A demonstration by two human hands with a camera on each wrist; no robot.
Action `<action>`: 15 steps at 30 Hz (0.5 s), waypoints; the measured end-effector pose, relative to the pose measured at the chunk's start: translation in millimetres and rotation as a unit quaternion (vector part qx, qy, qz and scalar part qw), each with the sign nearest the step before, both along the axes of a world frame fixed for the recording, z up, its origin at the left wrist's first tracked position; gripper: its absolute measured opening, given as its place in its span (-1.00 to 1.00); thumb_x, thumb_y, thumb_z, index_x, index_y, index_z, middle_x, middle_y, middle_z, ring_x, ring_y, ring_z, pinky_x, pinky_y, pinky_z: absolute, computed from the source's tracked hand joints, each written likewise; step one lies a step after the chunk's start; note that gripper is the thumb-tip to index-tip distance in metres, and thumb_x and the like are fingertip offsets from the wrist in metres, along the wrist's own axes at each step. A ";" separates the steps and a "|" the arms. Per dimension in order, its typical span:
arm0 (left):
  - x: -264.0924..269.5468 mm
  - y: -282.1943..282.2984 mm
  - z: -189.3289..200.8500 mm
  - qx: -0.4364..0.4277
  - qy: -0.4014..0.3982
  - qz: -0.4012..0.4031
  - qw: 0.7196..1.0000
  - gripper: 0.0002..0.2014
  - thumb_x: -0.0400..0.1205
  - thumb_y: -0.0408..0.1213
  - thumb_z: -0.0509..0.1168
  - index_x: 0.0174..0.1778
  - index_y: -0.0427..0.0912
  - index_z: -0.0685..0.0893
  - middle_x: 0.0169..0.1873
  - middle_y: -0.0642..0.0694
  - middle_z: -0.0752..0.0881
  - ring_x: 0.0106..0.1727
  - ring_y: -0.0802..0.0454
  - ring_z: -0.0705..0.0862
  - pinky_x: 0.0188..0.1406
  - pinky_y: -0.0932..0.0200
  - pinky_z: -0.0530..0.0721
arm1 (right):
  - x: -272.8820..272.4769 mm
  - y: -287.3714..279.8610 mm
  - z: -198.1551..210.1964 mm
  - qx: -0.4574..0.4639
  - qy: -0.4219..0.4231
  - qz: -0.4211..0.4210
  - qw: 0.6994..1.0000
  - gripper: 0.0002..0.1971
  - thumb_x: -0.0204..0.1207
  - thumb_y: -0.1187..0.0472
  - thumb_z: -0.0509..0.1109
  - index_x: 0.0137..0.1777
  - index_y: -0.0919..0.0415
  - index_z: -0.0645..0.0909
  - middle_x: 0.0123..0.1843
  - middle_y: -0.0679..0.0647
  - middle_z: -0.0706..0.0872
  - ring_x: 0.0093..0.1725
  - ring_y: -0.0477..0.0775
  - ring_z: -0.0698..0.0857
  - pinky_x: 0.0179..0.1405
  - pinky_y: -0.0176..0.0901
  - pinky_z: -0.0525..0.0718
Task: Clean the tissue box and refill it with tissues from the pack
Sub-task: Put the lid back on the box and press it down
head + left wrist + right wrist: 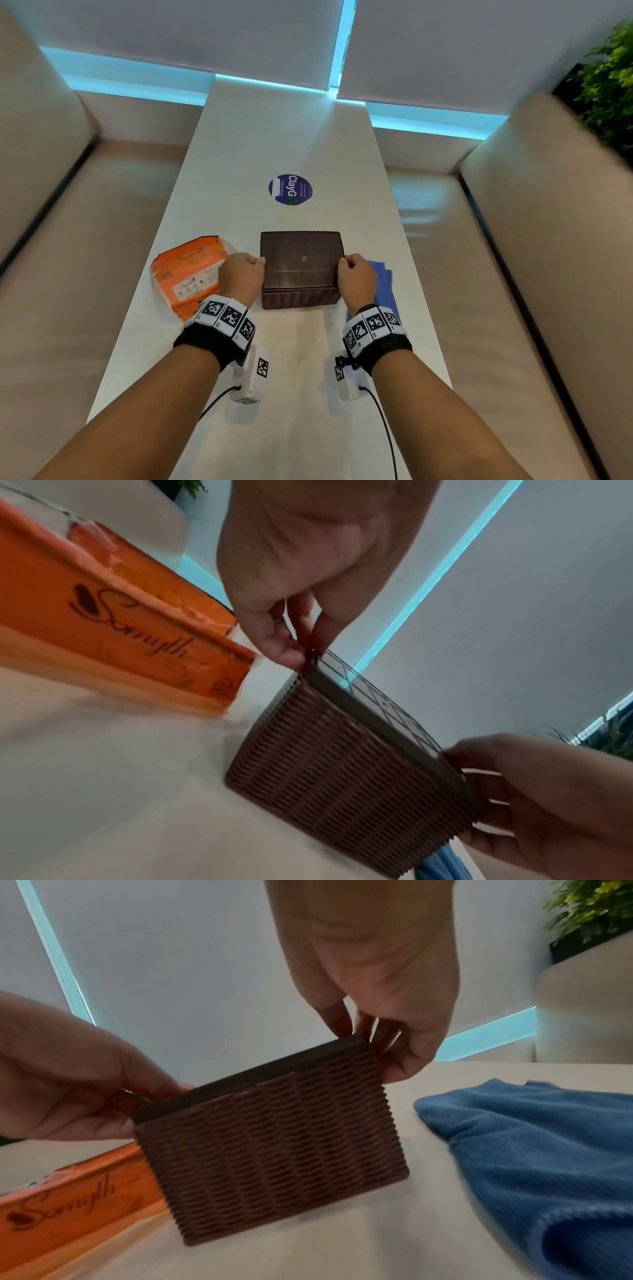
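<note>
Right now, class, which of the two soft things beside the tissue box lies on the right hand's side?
The blue cloth, folded flat by the right hand; the orange tissue pack lies by the left hand.

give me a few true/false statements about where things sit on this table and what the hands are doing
1. Both hands, left and right, pinch the dark flat lid of the brown woven tissue box. True.
2. The orange plastic tissue pack lies right of the box. False: it lies left.
3. The folded blue cloth is draped over the lid. False: it lies on the white table, right of the box.
4. A round purple sticker sits beyond the box. True.
</note>
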State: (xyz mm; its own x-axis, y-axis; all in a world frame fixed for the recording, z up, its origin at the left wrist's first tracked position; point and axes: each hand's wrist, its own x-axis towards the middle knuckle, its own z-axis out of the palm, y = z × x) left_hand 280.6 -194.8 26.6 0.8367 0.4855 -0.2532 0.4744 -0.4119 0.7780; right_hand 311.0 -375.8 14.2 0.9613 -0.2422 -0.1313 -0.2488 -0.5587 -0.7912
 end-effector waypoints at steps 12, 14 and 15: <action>11.3 -1.2 12.9 0.127 0.002 -0.085 0.988 -0.80 0.64 -0.32 0.30 0.08 -0.37 0.67 0.26 -0.42 0.62 0.32 -0.30 0.56 0.28 -0.05 0.51 | 9.4 11.0 9.7 -0.145 0.001 0.089 0.985 -0.61 0.66 0.27 0.08 0.48 0.25 0.33 0.37 0.20 0.55 0.31 0.20 0.58 0.22 -0.01 0.56; 16.8 -13.1 12.5 0.182 -0.017 -0.130 0.974 -0.50 0.71 -0.19 0.19 0.54 -0.33 0.35 0.54 -0.34 0.34 0.56 -0.27 0.28 0.52 -0.10 0.29 | 16.3 13.4 14.5 -0.216 -0.051 0.157 0.962 -0.47 0.72 0.14 0.02 0.66 0.21 0.04 0.71 0.16 0.08 0.69 0.16 0.10 0.64 0.06 0.09; 18.4 -19.4 8.6 0.217 -0.018 -0.174 0.960 -0.42 0.75 -0.11 0.09 0.65 -0.28 0.15 0.65 -0.27 0.15 0.66 -0.24 0.10 0.61 -0.15 0.14 | 18.2 14.0 14.3 -0.243 -0.063 0.195 0.948 -0.44 0.73 0.08 -0.03 0.68 0.18 -0.06 0.73 0.12 -0.07 0.71 0.12 -0.07 0.67 0.07 -0.10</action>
State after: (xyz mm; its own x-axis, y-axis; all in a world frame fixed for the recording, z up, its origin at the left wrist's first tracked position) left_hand 299.1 -214.2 35.3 0.9718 0.2287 -0.0576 0.2255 -0.8296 0.5107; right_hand 329.2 -361.7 28.4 0.9908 0.1327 0.0270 0.1315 -0.8946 -0.4271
